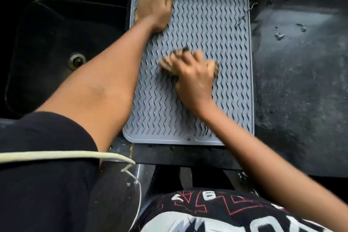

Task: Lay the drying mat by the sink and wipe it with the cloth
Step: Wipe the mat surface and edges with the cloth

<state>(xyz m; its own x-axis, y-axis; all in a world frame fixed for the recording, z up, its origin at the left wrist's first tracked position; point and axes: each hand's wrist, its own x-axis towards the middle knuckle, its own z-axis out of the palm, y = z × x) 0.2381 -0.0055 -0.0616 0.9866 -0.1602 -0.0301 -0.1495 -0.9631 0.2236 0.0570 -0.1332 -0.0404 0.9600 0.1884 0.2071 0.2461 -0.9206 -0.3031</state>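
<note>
The grey drying mat [203, 30] lies flat on the dark desk [301, 81], just right of the sink [56, 47], whose basin shows only its drain [76, 60]. Your left hand [156, 5] presses flat on the mat's far-left corner, fingers spread. Your right hand [192, 75] has its fingers closed on the blurred cloth [213, 67] mid-mat.
</note>
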